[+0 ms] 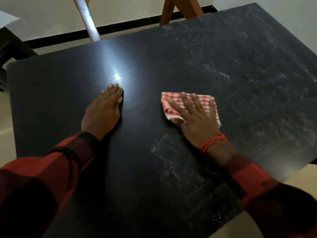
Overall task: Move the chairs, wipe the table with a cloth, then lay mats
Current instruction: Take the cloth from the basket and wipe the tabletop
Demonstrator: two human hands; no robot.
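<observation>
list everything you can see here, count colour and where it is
table: one, black, fills the view; right side smeared with whitish marks
cloth: one, red and white check, on the table right of centre
pole: one, white, leaning beyond the far edge
wooden frame: one, brown, beyond the far edge
dark furniture: one, black, far left
wrist thread: red, right wrist
sleeves: two, red and black check
left hand: flat on the table
right hand: flat, pressing the cloth

A home dining room; dark table, wooden chair.
</observation>
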